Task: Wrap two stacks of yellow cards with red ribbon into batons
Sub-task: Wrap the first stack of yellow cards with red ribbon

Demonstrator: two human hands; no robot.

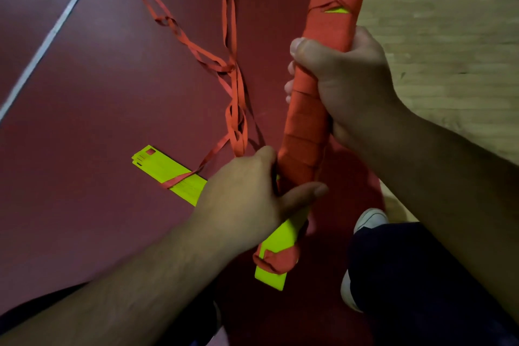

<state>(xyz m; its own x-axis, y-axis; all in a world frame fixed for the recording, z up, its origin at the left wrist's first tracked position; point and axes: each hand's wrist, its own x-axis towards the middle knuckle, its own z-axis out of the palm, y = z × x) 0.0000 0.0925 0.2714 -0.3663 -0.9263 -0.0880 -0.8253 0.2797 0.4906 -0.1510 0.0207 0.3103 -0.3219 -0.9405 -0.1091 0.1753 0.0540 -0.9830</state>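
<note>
Where the scene begins at left, a red mat (84, 121) covers the floor, crossed by one white line (53, 34).
Item: second stack of yellow cards (165, 170), unwrapped, flat on the mat left of centre, one strand of ribbon lying across it.
Item: loose red ribbon (233, 87), tangled in loops, trailing from the far edge down the mat to that stack.
Item: left hand (244, 194), fingers curled round the near part of the baton, thumb stretched across its front.
Item: baton (306, 132), the first card stack wound in red ribbon, held off the floor at centre and tilted, its far end leaning right. Its near end shows bare yellow with a bunched band of ribbon round it; one small yellow gap shows far up.
Item: right hand (342, 76), wrapped tightly round the baton's middle.
Item: white shoe (370, 219) and dark trouser leg (407, 275), near right.
Item: wooden floor (449, 22), far right.
</note>
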